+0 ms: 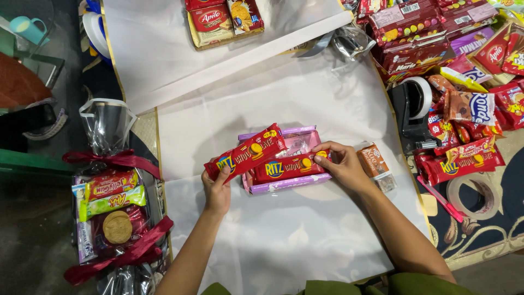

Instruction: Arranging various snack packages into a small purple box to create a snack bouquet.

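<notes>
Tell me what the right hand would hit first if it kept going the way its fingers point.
The right hand points leftward; its fingertips already touch the lower red cracker pack in the purple tray, so probably that pack.

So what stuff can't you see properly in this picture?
- The purple tray: its inside is covered by two red cracker packs, head view.
- Under the left hand: the upper pack's end is hidden by the thumb.
- The right hand covers the lower pack's end.
- The snack pile is cut off by the top and right edges.
</notes>
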